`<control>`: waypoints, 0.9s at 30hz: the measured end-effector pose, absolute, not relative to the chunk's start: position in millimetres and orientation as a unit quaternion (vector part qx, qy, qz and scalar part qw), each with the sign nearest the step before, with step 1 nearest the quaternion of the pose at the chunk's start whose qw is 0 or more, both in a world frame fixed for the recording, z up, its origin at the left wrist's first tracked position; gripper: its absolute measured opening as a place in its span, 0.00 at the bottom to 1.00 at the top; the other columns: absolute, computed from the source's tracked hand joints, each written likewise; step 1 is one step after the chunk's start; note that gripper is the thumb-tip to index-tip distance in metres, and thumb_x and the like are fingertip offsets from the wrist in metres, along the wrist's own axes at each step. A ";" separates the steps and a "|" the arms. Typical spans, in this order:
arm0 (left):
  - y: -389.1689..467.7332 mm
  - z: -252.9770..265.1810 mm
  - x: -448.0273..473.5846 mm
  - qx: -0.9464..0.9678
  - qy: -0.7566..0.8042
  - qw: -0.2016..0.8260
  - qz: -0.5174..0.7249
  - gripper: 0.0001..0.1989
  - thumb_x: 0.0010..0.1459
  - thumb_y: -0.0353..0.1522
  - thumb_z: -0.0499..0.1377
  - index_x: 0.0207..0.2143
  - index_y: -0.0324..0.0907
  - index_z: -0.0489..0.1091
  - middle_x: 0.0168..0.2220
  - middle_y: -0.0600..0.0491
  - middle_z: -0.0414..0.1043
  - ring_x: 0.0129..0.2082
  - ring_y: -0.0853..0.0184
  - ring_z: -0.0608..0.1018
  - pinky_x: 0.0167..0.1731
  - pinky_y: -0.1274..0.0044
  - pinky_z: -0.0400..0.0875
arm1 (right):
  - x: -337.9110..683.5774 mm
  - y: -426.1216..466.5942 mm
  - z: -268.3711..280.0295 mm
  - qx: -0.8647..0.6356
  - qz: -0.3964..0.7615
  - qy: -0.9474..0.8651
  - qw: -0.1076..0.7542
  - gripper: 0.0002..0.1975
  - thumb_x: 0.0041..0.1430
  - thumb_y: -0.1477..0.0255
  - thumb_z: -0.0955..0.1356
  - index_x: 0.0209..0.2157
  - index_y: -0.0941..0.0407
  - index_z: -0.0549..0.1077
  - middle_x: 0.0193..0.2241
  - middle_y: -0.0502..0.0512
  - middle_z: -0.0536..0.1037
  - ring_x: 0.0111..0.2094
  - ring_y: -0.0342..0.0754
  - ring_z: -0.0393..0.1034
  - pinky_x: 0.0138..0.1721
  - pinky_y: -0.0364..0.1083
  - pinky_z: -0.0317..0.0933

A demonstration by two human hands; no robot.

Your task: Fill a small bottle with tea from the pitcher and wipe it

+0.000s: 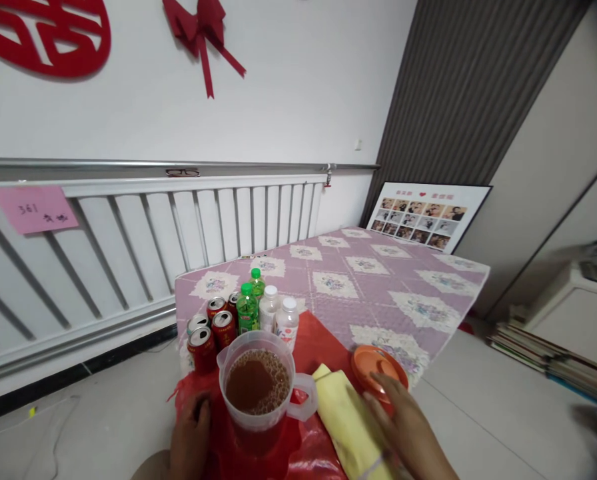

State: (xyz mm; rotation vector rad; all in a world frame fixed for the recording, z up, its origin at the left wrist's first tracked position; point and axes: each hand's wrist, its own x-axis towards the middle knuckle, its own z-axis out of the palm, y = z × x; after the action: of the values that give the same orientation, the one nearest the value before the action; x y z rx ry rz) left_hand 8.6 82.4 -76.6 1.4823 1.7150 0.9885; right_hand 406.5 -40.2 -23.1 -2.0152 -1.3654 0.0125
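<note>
A clear plastic pitcher [257, 383] of frothy brown drink stands upright on red plastic sheeting [314, 437], its handle to the right. Left of it, my left hand [191, 430] rests with curled fingers at the sheeting; what they hold, if anything, is hidden. My right hand [403, 423] reaches over a folded yellow cloth [346, 417], fingers stretched out, fingertips at the near rim of an orange round lid [373, 363]. Behind the pitcher are several opened drink cans [223, 327], green-capped bottles [247, 307] and white-capped bottles [287, 320].
A purple floral cloth [336, 283] covers the table. Along the wall runs a white radiator [148, 230] with glasses [182, 173] above it and a pink note [34, 209]. A photo board [428, 213] leans at the far end. Stacked books [533, 357] lie at right.
</note>
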 end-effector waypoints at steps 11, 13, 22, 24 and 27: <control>82.3 -77.8 7.8 0.562 0.672 0.317 0.363 0.15 0.57 0.39 0.49 0.39 0.45 0.72 0.40 0.51 0.80 0.44 0.59 0.80 0.47 0.70 0.73 | 478.7 -48.2 -30.5 -0.843 0.202 -0.228 0.444 0.33 0.43 0.49 0.65 0.43 0.61 0.72 0.32 0.63 0.81 0.35 0.59 0.76 0.34 0.52 0.68; 82.0 -76.9 8.2 0.559 0.673 0.317 0.365 0.14 0.56 0.39 0.50 0.38 0.46 0.73 0.40 0.52 0.80 0.43 0.59 0.80 0.46 0.70 0.74 | 475.2 -48.2 -34.0 -0.831 0.234 -0.207 0.460 0.36 0.42 0.47 0.66 0.45 0.61 0.71 0.32 0.63 0.81 0.34 0.58 0.77 0.28 0.50 0.67; 82.6 -73.7 7.4 0.561 0.686 0.314 0.341 0.16 0.56 0.40 0.49 0.39 0.46 0.72 0.41 0.50 0.80 0.43 0.57 0.79 0.45 0.69 0.73 | 469.2 -47.4 -31.4 -0.784 0.305 -0.149 0.519 0.33 0.39 0.48 0.70 0.41 0.59 0.74 0.29 0.57 0.80 0.27 0.49 0.73 0.20 0.42 0.58; 83.1 -74.5 7.1 0.565 0.688 0.304 0.339 0.15 0.57 0.40 0.49 0.38 0.46 0.72 0.41 0.51 0.80 0.43 0.57 0.80 0.44 0.69 0.73 | 471.1 -50.3 -31.0 -0.781 0.306 -0.141 0.526 0.31 0.38 0.49 0.71 0.39 0.58 0.76 0.29 0.56 0.80 0.26 0.47 0.71 0.21 0.42 0.58; 83.6 -77.1 6.3 0.576 0.680 0.301 0.339 0.15 0.57 0.40 0.49 0.38 0.46 0.72 0.40 0.52 0.80 0.43 0.59 0.80 0.44 0.70 0.73 | 474.4 -55.7 -31.2 -0.779 0.302 -0.129 0.534 0.30 0.37 0.50 0.72 0.38 0.58 0.77 0.30 0.55 0.79 0.25 0.45 0.68 0.22 0.42 0.59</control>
State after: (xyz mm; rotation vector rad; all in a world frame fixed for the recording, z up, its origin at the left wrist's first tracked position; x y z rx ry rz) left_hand 6.3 83.6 -77.1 1.5287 1.8056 0.8988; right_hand 474.4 -55.7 -31.2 -1.8559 -0.3075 0.7195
